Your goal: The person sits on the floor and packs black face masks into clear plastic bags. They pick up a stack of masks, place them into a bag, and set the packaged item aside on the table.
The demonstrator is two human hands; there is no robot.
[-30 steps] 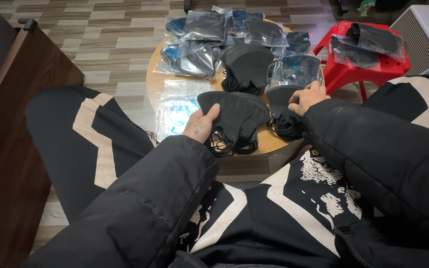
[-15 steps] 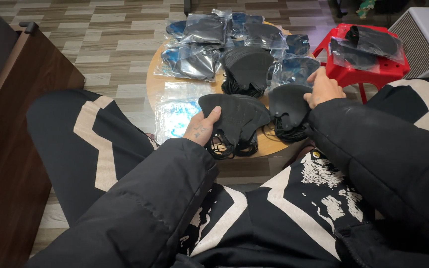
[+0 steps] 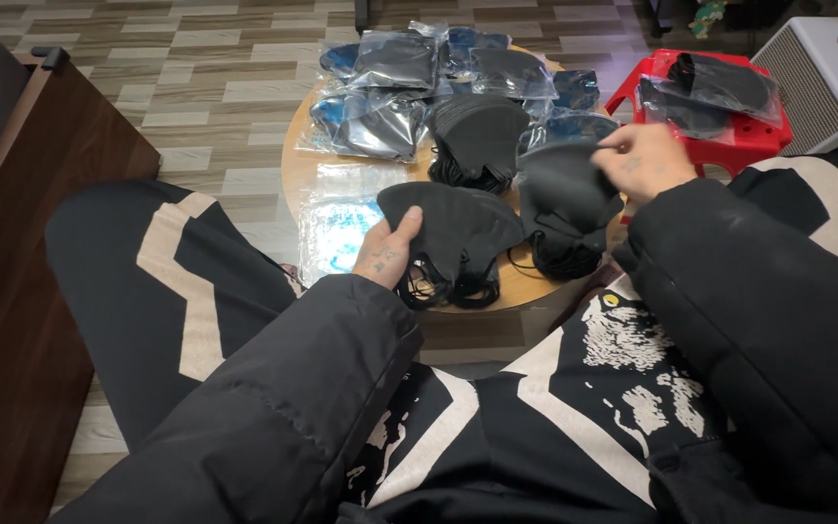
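My left hand grips the left edge of a stack of black face masks resting on the front of a small round wooden table. My right hand pinches the top of a single black mask and holds it lifted above another pile of black masks at the table's right edge. A third stack of black masks sits at the table's middle.
Clear plastic bags with masks cover the table's far half; an empty clear bag lies beside my left hand. A red plastic stool holding bagged masks stands to the right, a white speaker-like box beyond it, a dark wooden cabinet at left.
My right hand has risen up and to the right from the right-hand pile, lifting one black mask off it. My left hand stays on its stack.
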